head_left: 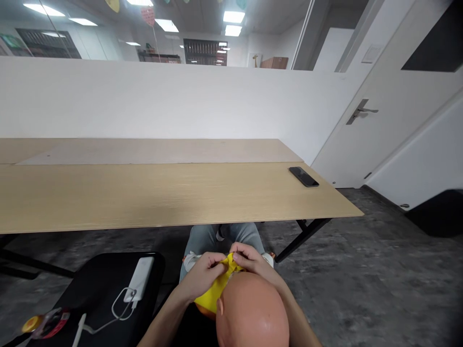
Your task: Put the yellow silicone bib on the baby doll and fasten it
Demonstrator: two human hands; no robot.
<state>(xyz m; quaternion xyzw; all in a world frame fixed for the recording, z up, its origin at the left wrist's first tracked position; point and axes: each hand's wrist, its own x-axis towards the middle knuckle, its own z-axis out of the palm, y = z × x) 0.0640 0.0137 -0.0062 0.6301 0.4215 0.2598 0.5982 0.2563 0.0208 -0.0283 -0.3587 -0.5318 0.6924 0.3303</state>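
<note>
A bald doll (255, 308) sits on the lap, seen from above and behind its head. It wears a bright yellow garment (213, 295). My left hand (203, 275) pinches the yellow cloth in front of the doll's chin, thumb and fingers closed. Close beside it, my right hand (252, 261) grips the same bunched cloth between thumb and fingertips. The doll's face and most of its front are hidden by its head. Small white patches show beyond both hands; what they belong to I cannot make out.
Ahead runs a wooden table (162, 193), a black phone (304, 177) at its right end. On the left, a black chair (104, 270) bears a white power bank (139, 279), a cable and a yellow-capped bottle (50, 323). A door (390, 115) stands at the right.
</note>
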